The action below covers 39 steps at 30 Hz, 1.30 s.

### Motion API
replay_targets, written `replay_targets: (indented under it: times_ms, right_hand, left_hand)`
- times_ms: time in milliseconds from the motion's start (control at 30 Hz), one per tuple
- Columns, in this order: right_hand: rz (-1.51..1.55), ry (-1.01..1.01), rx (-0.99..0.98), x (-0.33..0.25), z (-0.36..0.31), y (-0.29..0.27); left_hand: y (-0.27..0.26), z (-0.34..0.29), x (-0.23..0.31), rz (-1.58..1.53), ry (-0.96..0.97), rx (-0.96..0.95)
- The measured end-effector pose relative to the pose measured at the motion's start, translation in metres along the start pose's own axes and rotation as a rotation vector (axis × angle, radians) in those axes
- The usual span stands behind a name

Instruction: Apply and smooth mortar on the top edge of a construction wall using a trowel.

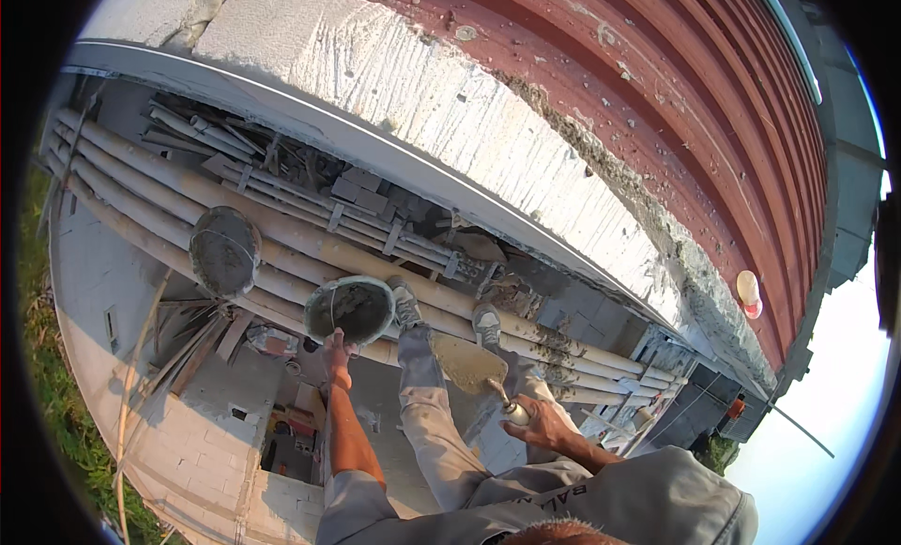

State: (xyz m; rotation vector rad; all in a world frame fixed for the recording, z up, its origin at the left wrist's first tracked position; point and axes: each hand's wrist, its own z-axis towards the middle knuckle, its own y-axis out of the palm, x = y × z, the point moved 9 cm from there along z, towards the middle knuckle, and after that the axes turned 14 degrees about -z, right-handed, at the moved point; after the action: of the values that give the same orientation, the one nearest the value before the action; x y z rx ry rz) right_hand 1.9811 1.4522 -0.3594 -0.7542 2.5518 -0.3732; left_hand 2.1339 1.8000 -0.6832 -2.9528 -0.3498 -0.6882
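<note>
Bucket (377, 332) sat just ahead of left hand (341, 346), rim gripped. Right hand (540, 423) clutched trowel (466, 362), blade ahead-left, handle (515, 414) partly hidden.

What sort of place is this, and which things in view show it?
Likely a building site, perhaps up on scaffolding: long poles, a trowel in the right hand, and a bucket of grey, mortar-like mix at the left hand.

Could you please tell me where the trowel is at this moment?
In the head view, the trowel is below the centre, gripped by its handle in the right hand, to the right of the bucket at the left hand.
</note>
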Motion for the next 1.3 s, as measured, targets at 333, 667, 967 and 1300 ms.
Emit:
replay_targets:
  times_ms: [333,667,967,1300]
  right_hand:
    - [0.316,-0.436,0.051,-0.068,-0.044,0.012]
    - [0.665,-0.513,0.291,-0.072,-0.177,-0.114]
    - [0.756,-0.191,0.638,0.000,-0.301,-0.208]
    - [0.926,0.178,1.214,0.062,-0.426,-0.296]
  left_hand:
    - [0.103,-0.305,0.077,-0.084,-0.116,-0.158]
    - [0.215,-0.497,0.107,0.105,0.039,-0.570]
    - [0.283,-0.426,0.449,0.781,1.388,0.149]
    - [0.371,-0.280,0.475,0.758,1.122,0.247]
